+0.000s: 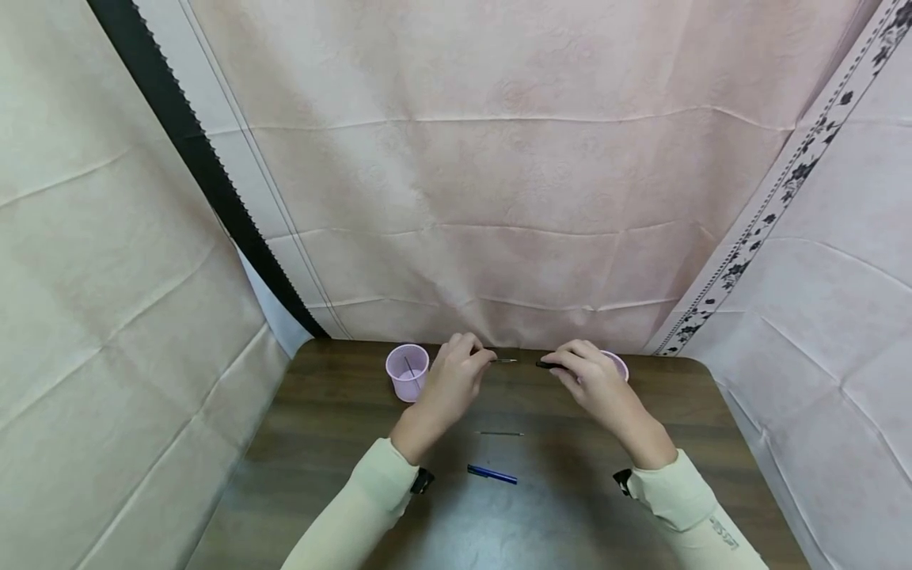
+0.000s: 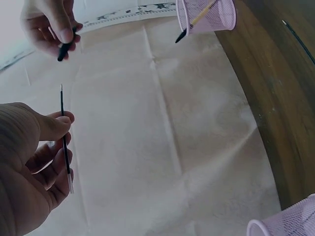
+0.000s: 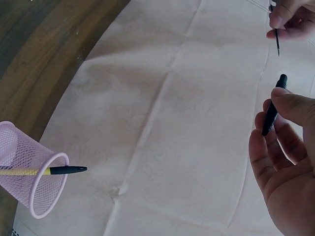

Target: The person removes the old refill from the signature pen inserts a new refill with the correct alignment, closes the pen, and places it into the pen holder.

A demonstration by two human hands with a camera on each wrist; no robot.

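My left hand pinches a thin ink refill between thumb and fingers. The refill is dark, with a metal tip at one end and a clear stretch at the other. In my right hand I hold a short black tapered pen part, gripped by thumb and fingertips. Both hands are raised near the table's far edge; the refill's tip points toward the black part, and a gap separates them. On the table between my forearms lie a blue pen and, farther off, another thin refill.
A lilac mesh cup with a thin dark stick inside stands left of my left hand. Behind my right hand is a second mesh cup holding a yellow pen with a black end. Cloth curtains surround the wooden table.
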